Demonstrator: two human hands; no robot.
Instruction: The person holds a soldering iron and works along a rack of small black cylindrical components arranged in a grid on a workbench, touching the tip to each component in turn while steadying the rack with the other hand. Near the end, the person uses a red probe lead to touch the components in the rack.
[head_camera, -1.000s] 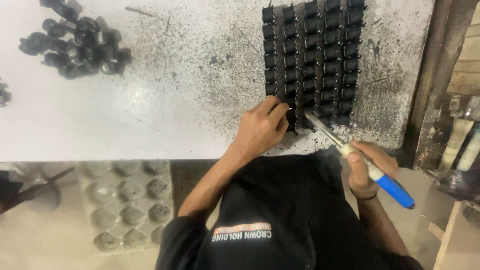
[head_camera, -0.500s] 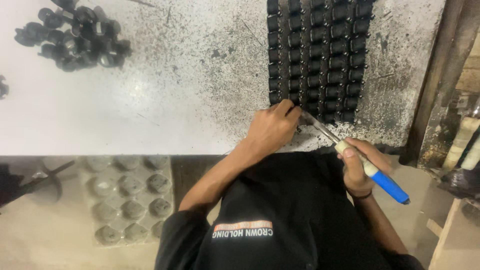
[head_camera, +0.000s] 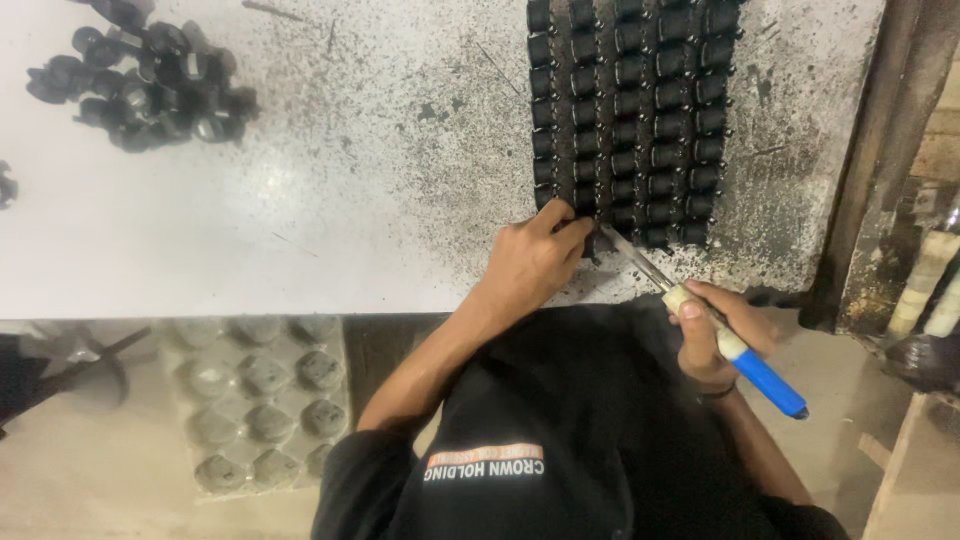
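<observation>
Several rows of small black cylindrical parts lie side by side on the white speckled table. My left hand rests at the near end of those rows, its fingers pinching a black part at the bottom left of the block. In my right hand is a knife with a blue and white handle. Its thin metal blade points up-left, and the tip reaches the part under my left fingers.
A loose heap of black parts sits at the table's far left. Below the table edge lies a grey moulded tray with round pockets. A dark post borders the table on the right.
The view has shifted a little. My left hand has slid slightly left along the bottom of the rows, and the blade tip has followed it.
</observation>
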